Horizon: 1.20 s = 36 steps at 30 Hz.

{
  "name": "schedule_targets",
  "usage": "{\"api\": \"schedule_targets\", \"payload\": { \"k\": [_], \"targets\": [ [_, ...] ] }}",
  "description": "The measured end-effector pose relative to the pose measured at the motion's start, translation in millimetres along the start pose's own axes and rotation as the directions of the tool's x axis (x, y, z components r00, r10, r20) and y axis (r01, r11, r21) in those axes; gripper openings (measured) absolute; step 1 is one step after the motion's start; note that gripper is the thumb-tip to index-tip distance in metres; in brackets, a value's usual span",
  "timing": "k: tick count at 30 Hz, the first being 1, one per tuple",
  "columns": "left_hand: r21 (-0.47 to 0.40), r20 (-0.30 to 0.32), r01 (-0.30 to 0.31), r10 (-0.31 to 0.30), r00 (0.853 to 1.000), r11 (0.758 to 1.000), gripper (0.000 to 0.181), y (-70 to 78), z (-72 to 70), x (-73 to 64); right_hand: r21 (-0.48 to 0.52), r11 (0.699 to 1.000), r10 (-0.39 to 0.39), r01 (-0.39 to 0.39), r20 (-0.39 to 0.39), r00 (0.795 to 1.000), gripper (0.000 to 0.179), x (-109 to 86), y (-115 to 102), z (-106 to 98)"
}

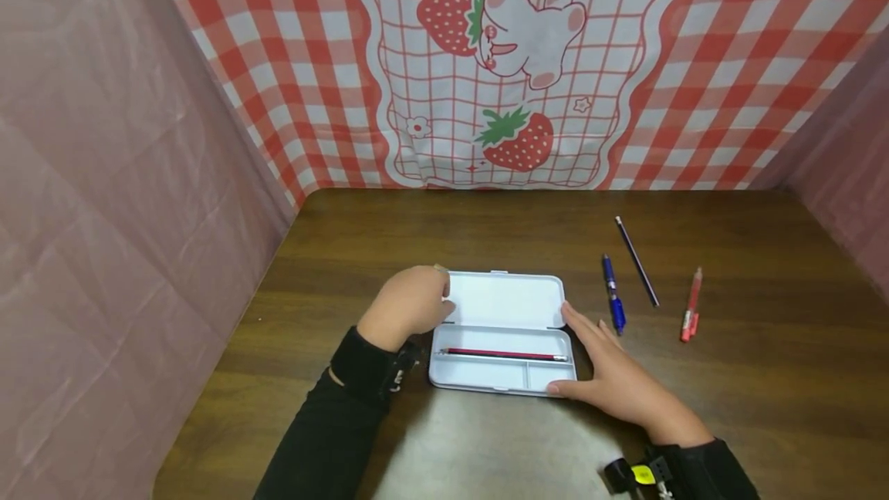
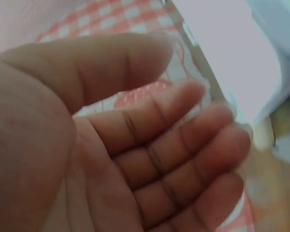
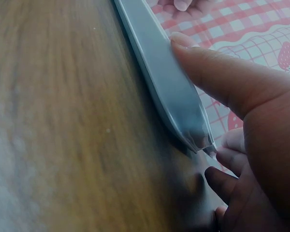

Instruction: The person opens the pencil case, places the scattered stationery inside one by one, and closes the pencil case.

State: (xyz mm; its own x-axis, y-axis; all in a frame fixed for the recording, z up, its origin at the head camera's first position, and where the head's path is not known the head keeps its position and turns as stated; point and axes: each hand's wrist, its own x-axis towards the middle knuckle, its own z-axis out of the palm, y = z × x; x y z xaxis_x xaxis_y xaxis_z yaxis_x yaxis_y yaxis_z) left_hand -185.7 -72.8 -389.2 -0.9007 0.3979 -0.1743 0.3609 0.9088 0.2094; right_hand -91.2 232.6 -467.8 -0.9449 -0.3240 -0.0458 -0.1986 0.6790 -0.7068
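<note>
An open white pencil case point(image 1: 507, 392) lies on the table, its lid point(image 1: 507, 301) folded back on the far side. Inside the upper compartment is a red-and-black pencil point(image 1: 505, 354). My left hand point(image 1: 410, 301) is at the lid's left edge, fingers loosely bent; in the left wrist view, nothing sits between thumb and fingers, and the blurred white lid point(image 2: 232, 48) is just beyond the fingertips. My right hand point(image 1: 614, 376) spans the case's right end with fairly straight fingers. Its thumb touches the near right corner, and its index fingertip is beside the lid's right edge.
Right of the case lie a blue pen point(image 1: 614, 295), a dark pencil point(image 1: 637, 261) and a red pen point(image 1: 691, 305) on the wooden table point(image 1: 333, 238). A red checked cloth point(image 1: 299, 60) with strawberries hangs behind, and pink fabric point(image 1: 104, 214) covers the sides.
</note>
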Motion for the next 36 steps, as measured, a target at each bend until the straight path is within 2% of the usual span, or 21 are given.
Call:
{"api": "schedule_targets", "payload": {
  "k": [3,7,10,14,19,22,25,29,32,36],
  "targets": [
    [-0.016,-0.045,0.071,-0.072,0.996,0.997,0.024,-9.8,-5.8,-2.3,0.002,1.000,0.005,-0.005,0.002,1.000,0.117,-0.9,0.0,0.1],
    [-0.045,-0.063,0.130,-0.132,0.989,0.991,0.028,-22.1,-11.7,-4.7,0.004,1.000,0.008,-0.008,0.001,1.000,0.116,-2.0,0.5,0.2],
    [-0.059,-0.048,0.151,-0.154,0.987,0.987,0.029,-28.7,-14.0,-5.4,0.008,1.000,0.004,-0.004,-0.003,1.000,0.116,-2.3,1.3,0.4],
    [-0.067,-0.027,0.189,-0.191,0.981,0.980,0.041,-32.4,-15.3,-5.8,0.011,1.000,0.005,-0.005,-0.004,1.000,0.117,-2.4,1.6,0.4],
    [-0.088,-0.003,0.254,-0.255,0.967,0.963,0.055,-35.7,-11.3,-2.5,0.008,1.000,0.005,-0.005,0.000,1.000,0.117,-1.8,1.1,-0.3],
    [-0.093,0.001,0.290,-0.292,0.957,0.952,0.054,-39.5,-7.0,1.0,0.009,1.000,0.004,-0.004,0.004,1.000,0.117,-0.4,0.6,-0.7],
    [-0.096,0.021,0.320,-0.319,0.948,0.943,0.039,-43.5,-2.9,4.2,0.010,1.000,0.003,-0.003,0.008,1.000,0.118,1.1,-0.2,-1.3],
    [-0.097,0.072,0.319,-0.313,0.947,0.943,0.013,-46.5,1.4,6.7,0.005,1.000,0.010,-0.010,0.014,1.000,0.118,1.1,-1.6,-2.1],
    [-0.084,0.092,0.291,-0.283,0.955,0.953,0.012,-47.2,4.3,7.0,0.007,1.000,0.012,-0.012,0.016,1.000,0.117,0.8,-2.4,-1.8],
    [-0.074,0.107,0.274,-0.266,0.958,0.959,0.015,-47.2,8.2,8.5,0.011,1.000,0.006,-0.006,0.014,1.000,0.117,0.9,-2.3,-0.8]
  ]
}}
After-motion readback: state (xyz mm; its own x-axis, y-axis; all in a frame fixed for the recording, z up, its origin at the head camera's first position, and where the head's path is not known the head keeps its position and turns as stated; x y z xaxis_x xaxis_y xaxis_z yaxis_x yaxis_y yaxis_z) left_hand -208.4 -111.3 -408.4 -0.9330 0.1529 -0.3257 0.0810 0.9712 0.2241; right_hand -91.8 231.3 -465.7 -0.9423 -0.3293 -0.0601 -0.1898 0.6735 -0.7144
